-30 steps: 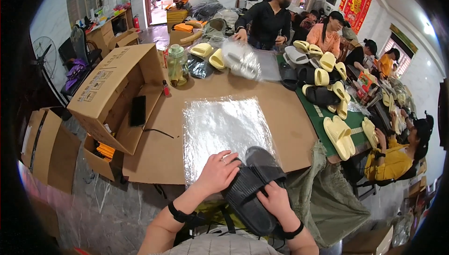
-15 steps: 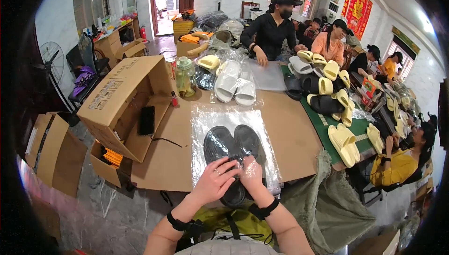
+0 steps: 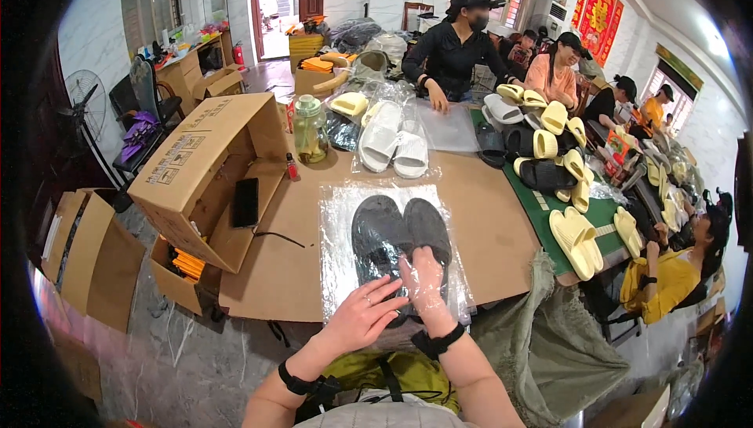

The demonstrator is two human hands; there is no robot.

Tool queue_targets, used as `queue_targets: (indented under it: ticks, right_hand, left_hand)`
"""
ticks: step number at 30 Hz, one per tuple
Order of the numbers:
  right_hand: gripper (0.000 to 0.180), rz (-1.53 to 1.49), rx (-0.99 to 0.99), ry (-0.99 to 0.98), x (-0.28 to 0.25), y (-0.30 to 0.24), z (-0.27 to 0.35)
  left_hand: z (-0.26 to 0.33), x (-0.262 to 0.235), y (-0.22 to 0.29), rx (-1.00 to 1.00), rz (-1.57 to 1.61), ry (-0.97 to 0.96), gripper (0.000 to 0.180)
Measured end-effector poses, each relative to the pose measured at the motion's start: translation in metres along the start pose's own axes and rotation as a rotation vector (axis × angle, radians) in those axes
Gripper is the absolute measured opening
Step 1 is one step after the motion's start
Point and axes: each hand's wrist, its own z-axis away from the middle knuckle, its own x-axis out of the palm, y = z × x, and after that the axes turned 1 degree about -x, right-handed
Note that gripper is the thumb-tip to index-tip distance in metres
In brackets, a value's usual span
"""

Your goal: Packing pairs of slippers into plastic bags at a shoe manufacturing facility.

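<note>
Slippers (image 3: 400, 232), a dark grey pair, lie side by side inside a clear plastic bag (image 3: 345, 216) on the brown surface (image 3: 486, 232), directly in front of the person at 6 o'clock of the view, toes pointing to 12 o'clock. Judging by how things lie, the bagging step is in hand: the pair looks almost fully in, with the heels near the bag's open end.

The right hand (image 3: 427, 287) reaches inside the bag, its fingers flat on the heel of the right slipper and film wrinkled over the knuckles; its grip is not closed around anything, it presses rather than holds. The left hand (image 3: 365, 318) lies at 7 o'clock of the pair, fingers spread wide over the bag's near edge, pinning film and the left heel down.

A next move would probably call for drawing the right hand out without dragging the slippers back, while the left keeps the film flat.

The slippers look soft and matt, with thick rounded soles and broad straps. At 12 o'clock of them sits a white pair (image 3: 396, 145) already wrapped. At 9 o'clock stands an open cardboard box (image 3: 204, 169), and at 3 o'clock yellow slippers (image 3: 576, 244) rest on a green mat (image 3: 549, 208).
</note>
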Motion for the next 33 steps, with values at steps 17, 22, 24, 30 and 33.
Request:
queue_targets:
  ticks: [17,22,24,30,33]
  right_hand:
    - [0.019,-0.364,-0.366,-0.065,-0.105,0.048,0.12]
    - [0.029,-0.179,0.028,0.117,-0.132,0.098,0.124]
    - [0.032,-0.153,-0.032,0.074,-0.128,0.109,0.123]
    - [0.039,-0.195,-0.317,-0.108,-0.121,0.106,0.107]
    - [0.02,-0.303,-0.326,-0.148,-0.118,0.118,0.1]
  left_hand:
    - [0.061,-0.032,-0.046,-0.237,-0.176,-0.265,0.062]
    - [0.075,-0.025,-0.048,-0.125,-0.035,-0.233,0.042]
    - [0.075,-0.023,-0.046,-0.111,0.021,-0.191,0.04]
    - [0.085,-0.023,-0.048,-0.207,0.063,-0.137,0.037]
    - [0.09,-0.02,-0.051,-0.148,-0.023,-0.132,0.027]
